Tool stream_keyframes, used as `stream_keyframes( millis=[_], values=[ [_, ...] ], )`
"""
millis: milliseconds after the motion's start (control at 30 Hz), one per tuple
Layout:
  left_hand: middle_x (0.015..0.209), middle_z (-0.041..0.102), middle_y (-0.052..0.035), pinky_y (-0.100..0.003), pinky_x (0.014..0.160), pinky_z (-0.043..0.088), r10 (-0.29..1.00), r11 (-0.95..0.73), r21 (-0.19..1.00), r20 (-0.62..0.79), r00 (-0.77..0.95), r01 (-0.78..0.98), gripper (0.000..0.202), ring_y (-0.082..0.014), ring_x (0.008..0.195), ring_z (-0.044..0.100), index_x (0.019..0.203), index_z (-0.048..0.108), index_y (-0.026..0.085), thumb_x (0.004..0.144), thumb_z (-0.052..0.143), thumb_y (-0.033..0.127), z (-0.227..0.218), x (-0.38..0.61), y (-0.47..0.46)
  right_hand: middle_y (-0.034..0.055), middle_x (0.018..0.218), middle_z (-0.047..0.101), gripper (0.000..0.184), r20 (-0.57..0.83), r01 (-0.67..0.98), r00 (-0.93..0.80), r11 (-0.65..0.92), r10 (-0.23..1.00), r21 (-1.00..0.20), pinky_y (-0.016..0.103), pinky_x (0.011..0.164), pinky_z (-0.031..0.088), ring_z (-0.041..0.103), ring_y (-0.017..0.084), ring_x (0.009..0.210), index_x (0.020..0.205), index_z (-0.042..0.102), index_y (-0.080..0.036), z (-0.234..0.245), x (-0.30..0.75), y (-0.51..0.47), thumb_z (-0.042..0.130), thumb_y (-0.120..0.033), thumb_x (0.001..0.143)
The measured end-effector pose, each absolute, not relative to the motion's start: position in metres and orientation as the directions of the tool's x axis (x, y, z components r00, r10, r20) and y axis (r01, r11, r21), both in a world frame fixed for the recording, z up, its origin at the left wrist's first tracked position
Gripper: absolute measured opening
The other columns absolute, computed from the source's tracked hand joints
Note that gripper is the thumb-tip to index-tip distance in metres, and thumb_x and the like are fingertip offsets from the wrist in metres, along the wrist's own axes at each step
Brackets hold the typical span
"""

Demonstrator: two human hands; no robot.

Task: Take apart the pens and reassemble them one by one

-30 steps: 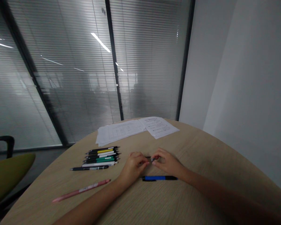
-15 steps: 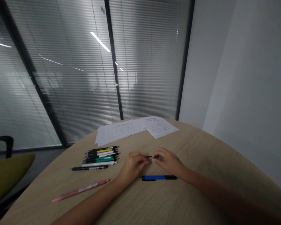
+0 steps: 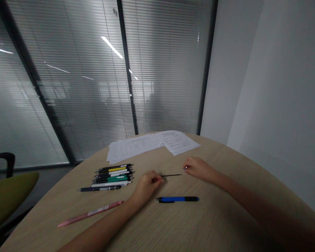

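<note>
**Refill:** thin black refill [image 3: 172, 175], held level above the table, its right end free.
**Left hand [image 3: 147, 185]:** fingers pinched narrowly on the refill's left end.
**Right hand [image 3: 195, 167]:** set just beyond the refill; fingers curled narrowly, grip not determinable.
**Nearby:** blue pen [image 3: 177, 199] laid on a wooden table [image 3: 212, 224].

A thin black pen refill [image 3: 172, 175] sits level at the centre of the frame, its left end pinched in the fingertips [image 3: 160, 179] of the left hand [image 3: 147, 185]. Its right end stops just short of the empty right hand [image 3: 196, 167]. Just below, a blue pen [image 3: 177, 199] with a black tip, grip and clip lies flat on the pale wood table [image 3: 212, 217], running left to right.
</note>
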State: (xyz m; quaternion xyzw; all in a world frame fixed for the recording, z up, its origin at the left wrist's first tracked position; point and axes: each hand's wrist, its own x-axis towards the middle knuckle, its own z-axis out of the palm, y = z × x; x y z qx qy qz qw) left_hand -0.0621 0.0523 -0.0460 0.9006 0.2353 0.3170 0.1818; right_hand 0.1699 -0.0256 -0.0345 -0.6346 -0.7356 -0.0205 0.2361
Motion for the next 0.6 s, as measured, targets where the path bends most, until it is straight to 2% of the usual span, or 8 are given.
stream_keyframes(
  millis=[233,433,600],
  values=[
    [0.061,0.059,-0.0002,-0.022,0.053,0.041,0.556,-0.806,0.503,0.468,0.687,0.311,0.011,-0.0124,0.056,0.054,0.061,0.061,0.016,0.069,0.054,0.017,-0.043,-0.063,0.051,0.0041,0.073,0.064,0.020,0.239,0.990,-0.056,0.084,0.969,-0.110,0.027,0.064,0.037,0.056,0.018,0.071,0.067,0.067,-0.022,-0.029,0.199,-0.032,0.055,-0.008,0.061],
    [0.060,0.058,-0.0016,-0.022,0.052,0.041,0.554,-0.806,0.504,0.459,0.695,0.310,0.012,-0.0131,0.056,0.054,0.062,0.062,0.016,0.068,0.052,0.018,-0.042,-0.063,0.050,0.0058,0.066,0.066,0.023,0.137,1.000,0.009,-0.005,0.991,-0.029,0.025,0.052,0.034,0.057,0.018,0.061,0.064,0.067,-0.021,-0.027,0.211,-0.036,0.051,-0.005,0.059],
    [0.060,0.058,-0.0019,-0.022,0.052,0.040,0.547,-0.812,0.495,0.459,0.699,0.310,0.013,-0.0132,0.056,0.053,0.062,0.062,0.016,0.069,0.052,0.018,-0.041,-0.063,0.050,0.0067,0.067,0.066,0.024,0.076,0.999,0.036,-0.037,0.996,0.012,0.025,0.049,0.032,0.058,0.019,0.061,0.065,0.067,-0.021,-0.028,0.212,-0.037,0.051,-0.005,0.058]
  ],
)
